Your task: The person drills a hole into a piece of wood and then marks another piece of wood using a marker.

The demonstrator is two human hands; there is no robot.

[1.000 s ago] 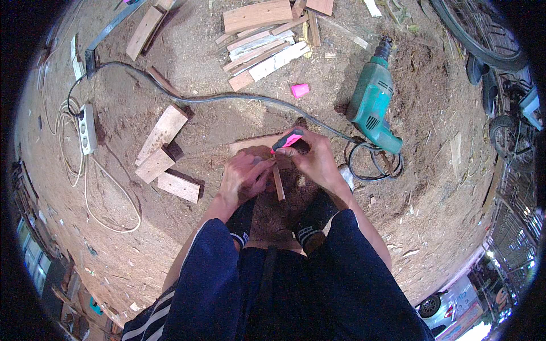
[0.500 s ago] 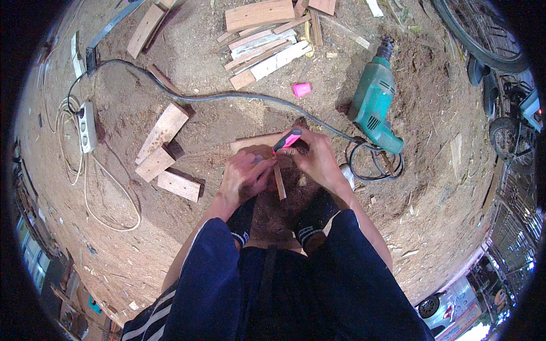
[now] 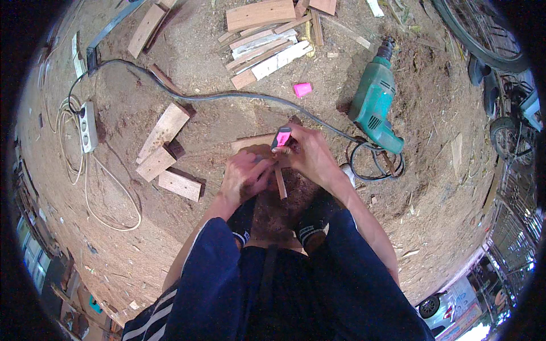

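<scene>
Between my knees, my right hand (image 3: 307, 150) is closed around a small pink and dark grey tube (image 3: 281, 138). Whether this is a marker or a glue bottle I cannot make out; its lower end is hidden by my fingers. A narrow wooden strip (image 3: 281, 183) is pinched by my left hand (image 3: 245, 173), with its far end under the fingers of both hands. Just beyond them a wooden board (image 3: 250, 142) lies on the ground, partly covered by my hands. Farther off sits a small pink cap-like piece (image 3: 302, 89).
A green power drill (image 3: 373, 96) lies to the right, its dark cord (image 3: 239, 96) crossing beyond my hands to a white power strip (image 3: 86, 128). Wooden blocks (image 3: 165, 133) lie at left, and stacked wood pieces (image 3: 261, 51) farther ahead. A bicycle wheel (image 3: 483, 42) stands far right.
My right hand has turned the pink and dark grey tube more upright and shifted it slightly left. My left hand and the wooden strip have hardly moved.
</scene>
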